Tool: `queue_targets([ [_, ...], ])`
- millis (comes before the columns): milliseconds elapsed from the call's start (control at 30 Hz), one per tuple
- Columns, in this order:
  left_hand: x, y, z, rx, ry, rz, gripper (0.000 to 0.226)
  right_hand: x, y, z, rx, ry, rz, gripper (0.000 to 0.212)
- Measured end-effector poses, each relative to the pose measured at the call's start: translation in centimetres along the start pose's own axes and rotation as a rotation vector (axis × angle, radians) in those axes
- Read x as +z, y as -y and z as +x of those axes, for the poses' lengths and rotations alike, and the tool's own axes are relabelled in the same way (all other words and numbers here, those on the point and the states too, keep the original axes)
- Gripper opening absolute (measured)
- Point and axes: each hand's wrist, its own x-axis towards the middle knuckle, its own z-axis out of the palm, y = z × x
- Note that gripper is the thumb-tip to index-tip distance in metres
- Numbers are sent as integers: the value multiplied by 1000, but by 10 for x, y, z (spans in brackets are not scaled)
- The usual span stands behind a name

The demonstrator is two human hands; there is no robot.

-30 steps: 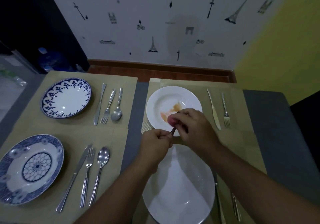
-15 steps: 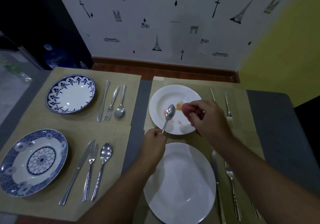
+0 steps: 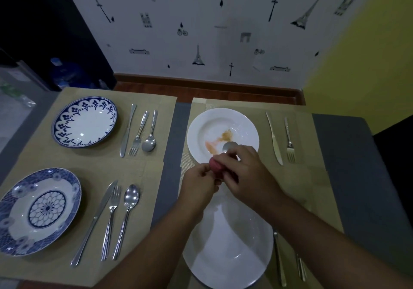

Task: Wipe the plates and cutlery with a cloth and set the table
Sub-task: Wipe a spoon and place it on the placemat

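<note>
My left hand [image 3: 200, 182] grips the handle of a spoon [image 3: 230, 147], whose bowl pokes out over the far white plate [image 3: 245, 128]. My right hand [image 3: 245, 172] holds a pink cloth [image 3: 215, 166] wrapped around the spoon's stem, right against my left hand. That far white plate carries orange smears [image 3: 220, 140]. A second white plate [image 3: 230, 255] lies near me, under my forearms. A knife [image 3: 274, 139] and fork [image 3: 289, 141] lie to the right of the smeared plate.
Two blue-patterned plates [image 3: 85, 121] [image 3: 38, 210] sit on the left placemats, each with a knife, fork and spoon beside it, such as the near spoon [image 3: 130, 199]. Another knife [image 3: 279, 259] and fork [image 3: 300, 266] lie right of the near white plate. The wall stands behind the table.
Half a second ago the spoon stood free in my left hand and the cloth was held apart to its right. Now my right hand has brought the cloth onto the spoon's stem.
</note>
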Motion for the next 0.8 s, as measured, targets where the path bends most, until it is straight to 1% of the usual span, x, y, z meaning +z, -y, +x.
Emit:
queue_targets([
  [67, 2, 4, -2, 56, -56, 34, 27, 0, -8, 9, 28, -4, -4, 33],
  [133, 3, 5, -5, 67, -105, 38, 26, -1, -18, 24, 124, -35, 6, 32],
  [200, 3, 4, -10, 99, -118, 91, 25, -5, -29, 39, 226, -49, 26, 33],
  [267, 4, 4, -14, 141, -103, 156, 25, -11, -36, 45, 265, -49, 61, 30],
  [300, 5, 4, -15, 146, -101, 161, 25, -13, -35, 43, 244, -33, 68, 29],
  [433, 7, 8, -11, 193, -137, 163, 25, -4, -3, 12, 45, 72, 33, 25],
  [533, 4, 11, -11, 265, -163, 210, 27, 4, -6, 13, 46, 57, 36, 27],
  [633, 1, 14, -15, 287, -177, 243, 28, 3, -30, 36, 193, 26, 9, 28],
  [700, 2, 14, -20, 292, -170, 237, 25, -6, -45, 48, 304, -9, 47, 25],
  [800, 5, 10, -23, 260, -150, 249, 20, -18, -50, 47, 348, -26, 90, 23],
])
